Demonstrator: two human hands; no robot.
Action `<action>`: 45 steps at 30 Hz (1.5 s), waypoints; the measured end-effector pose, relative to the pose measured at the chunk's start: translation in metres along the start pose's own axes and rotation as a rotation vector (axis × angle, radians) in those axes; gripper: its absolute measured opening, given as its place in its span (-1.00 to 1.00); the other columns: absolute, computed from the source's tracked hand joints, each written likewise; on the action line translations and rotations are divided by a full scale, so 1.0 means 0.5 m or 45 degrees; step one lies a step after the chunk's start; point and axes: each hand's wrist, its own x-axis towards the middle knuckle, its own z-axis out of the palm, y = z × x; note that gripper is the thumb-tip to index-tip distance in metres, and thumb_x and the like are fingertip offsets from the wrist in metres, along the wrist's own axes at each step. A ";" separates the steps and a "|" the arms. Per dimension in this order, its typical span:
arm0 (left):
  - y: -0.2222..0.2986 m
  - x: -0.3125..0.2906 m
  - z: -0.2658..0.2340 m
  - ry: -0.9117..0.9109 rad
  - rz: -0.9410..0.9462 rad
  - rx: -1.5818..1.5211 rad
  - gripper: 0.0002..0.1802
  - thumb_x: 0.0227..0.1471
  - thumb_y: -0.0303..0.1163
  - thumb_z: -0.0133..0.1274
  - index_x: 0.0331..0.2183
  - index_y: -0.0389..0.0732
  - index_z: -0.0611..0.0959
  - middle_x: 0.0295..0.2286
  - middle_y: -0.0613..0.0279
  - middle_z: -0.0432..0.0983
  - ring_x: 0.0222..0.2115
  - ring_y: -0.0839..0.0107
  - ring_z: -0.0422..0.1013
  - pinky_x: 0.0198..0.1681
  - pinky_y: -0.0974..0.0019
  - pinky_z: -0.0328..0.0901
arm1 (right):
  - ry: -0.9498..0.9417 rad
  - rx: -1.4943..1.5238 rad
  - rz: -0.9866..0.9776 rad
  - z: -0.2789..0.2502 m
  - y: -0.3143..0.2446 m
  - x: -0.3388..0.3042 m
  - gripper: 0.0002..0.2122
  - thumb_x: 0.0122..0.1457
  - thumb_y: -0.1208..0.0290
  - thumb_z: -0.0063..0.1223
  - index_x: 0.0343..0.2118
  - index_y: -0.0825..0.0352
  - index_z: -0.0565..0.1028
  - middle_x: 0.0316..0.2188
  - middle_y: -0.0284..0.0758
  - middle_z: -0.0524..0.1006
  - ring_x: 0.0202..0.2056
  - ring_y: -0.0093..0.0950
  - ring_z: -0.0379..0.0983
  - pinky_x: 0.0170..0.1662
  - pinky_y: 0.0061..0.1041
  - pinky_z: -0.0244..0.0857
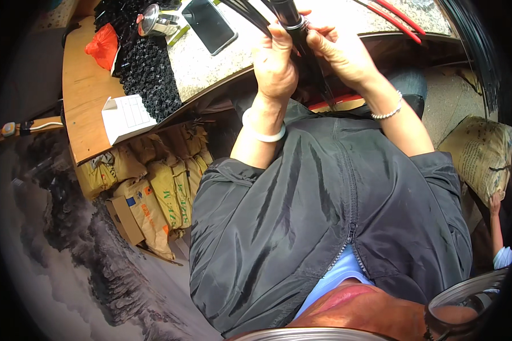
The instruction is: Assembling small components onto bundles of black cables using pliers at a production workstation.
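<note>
black rod [286, 11] x1, 1 silver ring [294, 24], firm in l hand [275, 67] & r hand [340, 52]; 1 phone [209, 26] nr

Head-worn fisheye, facing downward, near the hands [276, 65]

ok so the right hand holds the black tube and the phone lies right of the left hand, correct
Not quite: the head view shows the phone lying left of the left hand. The right hand does hold the black tube.
</note>
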 end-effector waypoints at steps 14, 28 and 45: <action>0.073 0.005 0.030 -0.117 -0.201 0.358 -0.83 0.00 -0.61 -0.04 -0.32 -0.48 0.54 -0.73 0.27 0.37 -0.77 0.56 0.29 -0.65 0.54 0.26 | -0.011 -1.093 -0.304 0.022 0.055 -0.041 -0.74 -0.05 0.46 0.20 -0.28 0.39 0.45 -0.50 -0.33 0.49 -0.42 -0.57 0.43 -0.29 -0.56 0.31; 0.043 -0.001 0.060 0.089 0.191 0.403 -0.75 0.01 -0.56 -0.05 -0.20 -0.41 0.51 -0.37 0.08 0.51 -0.34 0.43 0.42 -0.23 0.46 0.31 | 0.338 -1.764 -0.966 0.119 -0.131 -0.024 -0.83 -0.09 0.42 0.21 -0.39 0.30 0.52 -0.24 -0.30 0.47 -0.17 -0.43 0.27 -0.07 -0.46 0.08; 0.049 -0.006 0.028 0.233 0.043 0.456 -0.73 0.00 -0.58 -0.09 -0.20 -0.47 0.48 -0.79 0.41 0.23 -0.83 0.67 0.10 -0.75 0.58 0.01 | 0.293 -0.349 0.076 0.060 -0.119 -0.035 -0.91 0.08 0.49 0.04 -0.51 0.36 0.44 -0.67 -0.49 0.36 -0.64 -0.74 0.23 -0.57 -0.75 0.11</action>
